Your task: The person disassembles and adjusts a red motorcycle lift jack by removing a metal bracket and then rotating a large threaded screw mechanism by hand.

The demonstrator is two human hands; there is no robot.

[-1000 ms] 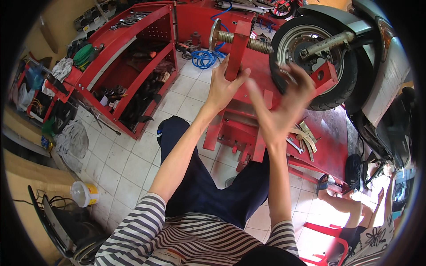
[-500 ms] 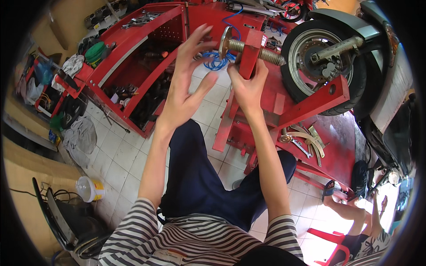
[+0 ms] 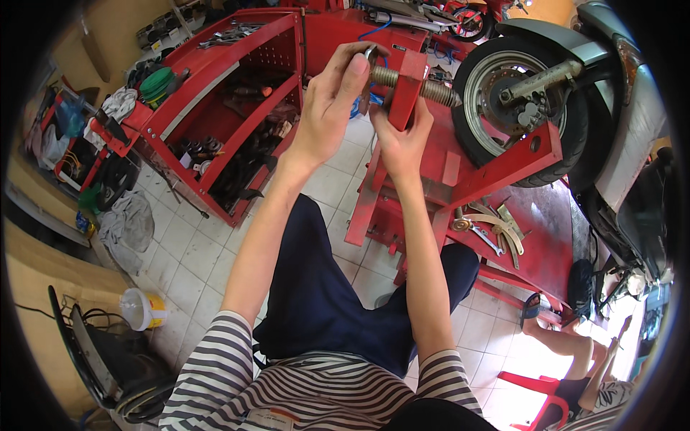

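A thick threaded screw (image 3: 437, 93) passes through the top of a red steel upright (image 3: 407, 92). At its left end is a worn metal handwheel (image 3: 366, 99), partly hidden by my fingers. My left hand (image 3: 323, 115) is closed around that handwheel. Lower down, my right hand (image 3: 401, 147) grips the red upright just below the screw. The screw's right end points at the front tyre (image 3: 467, 108) of a motorcycle; from here I cannot tell whether they touch.
The upright belongs to a red lift platform (image 3: 553, 237) carrying a wrench (image 3: 487, 240) and curved metal pieces. A red tool cart (image 3: 223, 147) stands left. A white bucket (image 3: 144, 309) is at lower left. Another person's leg (image 3: 560, 341) shows at lower right.
My left hand has moved right and closed from spread fingers onto the handwheel. My right hand has stayed on the upright.
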